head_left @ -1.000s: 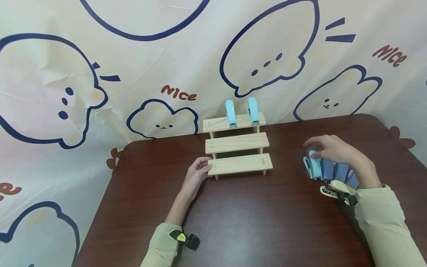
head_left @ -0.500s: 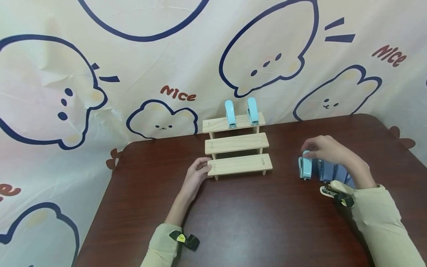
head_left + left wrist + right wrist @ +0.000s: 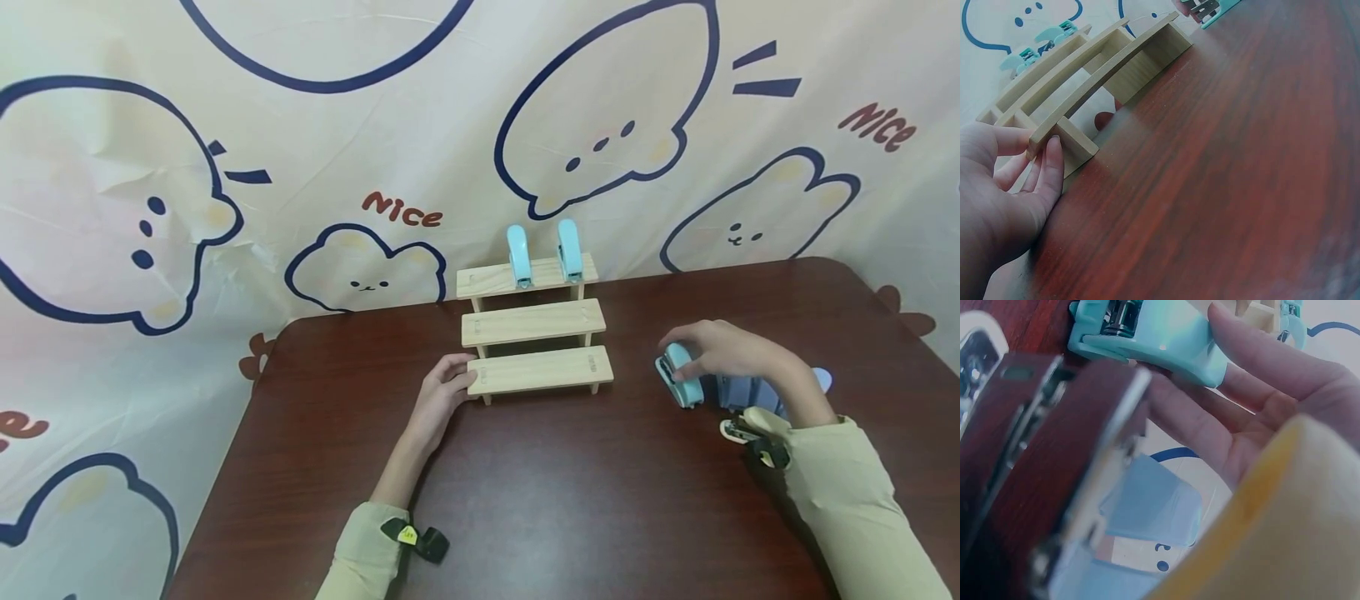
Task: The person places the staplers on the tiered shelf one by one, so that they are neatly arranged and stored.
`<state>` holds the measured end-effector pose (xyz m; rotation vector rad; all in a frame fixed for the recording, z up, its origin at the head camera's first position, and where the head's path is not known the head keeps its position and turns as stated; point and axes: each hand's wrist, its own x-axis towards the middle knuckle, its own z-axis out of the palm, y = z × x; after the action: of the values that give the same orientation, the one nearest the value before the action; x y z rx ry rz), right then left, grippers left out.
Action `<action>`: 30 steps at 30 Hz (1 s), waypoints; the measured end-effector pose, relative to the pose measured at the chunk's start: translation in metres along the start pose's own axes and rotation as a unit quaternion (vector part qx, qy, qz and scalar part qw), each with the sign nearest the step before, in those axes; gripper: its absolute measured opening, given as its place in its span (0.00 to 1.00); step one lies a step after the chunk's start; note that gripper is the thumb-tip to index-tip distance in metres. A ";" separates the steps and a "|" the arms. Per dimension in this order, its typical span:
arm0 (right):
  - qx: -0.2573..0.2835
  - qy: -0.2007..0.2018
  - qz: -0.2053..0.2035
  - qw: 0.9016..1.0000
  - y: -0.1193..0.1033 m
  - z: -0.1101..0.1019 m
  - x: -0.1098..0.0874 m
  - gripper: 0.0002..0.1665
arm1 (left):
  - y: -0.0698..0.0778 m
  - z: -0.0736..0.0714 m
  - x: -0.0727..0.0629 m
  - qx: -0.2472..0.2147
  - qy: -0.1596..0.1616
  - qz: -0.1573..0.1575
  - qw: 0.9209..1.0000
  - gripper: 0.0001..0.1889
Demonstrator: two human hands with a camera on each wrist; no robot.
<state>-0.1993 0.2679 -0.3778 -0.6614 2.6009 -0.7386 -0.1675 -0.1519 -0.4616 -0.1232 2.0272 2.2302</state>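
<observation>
My left hand (image 3: 438, 400) grips the left end of the lowest step of a three-tier wooden display rack (image 3: 540, 370). In the left wrist view, the fingers (image 3: 1054, 165) wrap that step's end and its leg. Two light-blue staplers (image 3: 519, 257) stand side by side on the top tier; the lower two tiers are bare. To the right of the rack, my right hand (image 3: 727, 348) holds a turquoise stapler (image 3: 684, 390) between thumb and fingers, tilted close over the table. The right wrist view shows its rounded end (image 3: 1179, 344) against the thumb.
Several darker blue staplers (image 3: 733, 392) stand in a row beneath the right forearm, partly hidden by it. A cream stapler (image 3: 741, 430) lies in front of them, near the right wrist camera. A patterned cloth (image 3: 360, 150) hangs behind the brown table (image 3: 570, 500).
My right hand has moved left with the turquoise stapler, parting it from the blue row and tilting it. The left hand and the rack have stayed put.
</observation>
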 end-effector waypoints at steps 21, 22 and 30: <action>0.016 0.049 0.003 0.999 0.005 0.002 0.003 0.26 | 0.002 0.001 -0.001 -0.002 -0.001 0.003 1.000 0.18; 0.018 0.053 0.004 0.998 0.005 0.002 0.003 0.25 | 0.002 0.001 -0.001 -0.003 -0.001 0.003 1.000 0.18; 0.014 0.088 -0.008 0.996 0.005 0.001 0.005 0.23 | 0.002 0.001 -0.001 -0.011 -0.002 0.003 1.000 0.18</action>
<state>-0.2043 0.2685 -0.3827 -0.6372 2.7406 -0.8718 -0.1665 -0.1508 -0.4593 -0.1145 2.0051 2.2543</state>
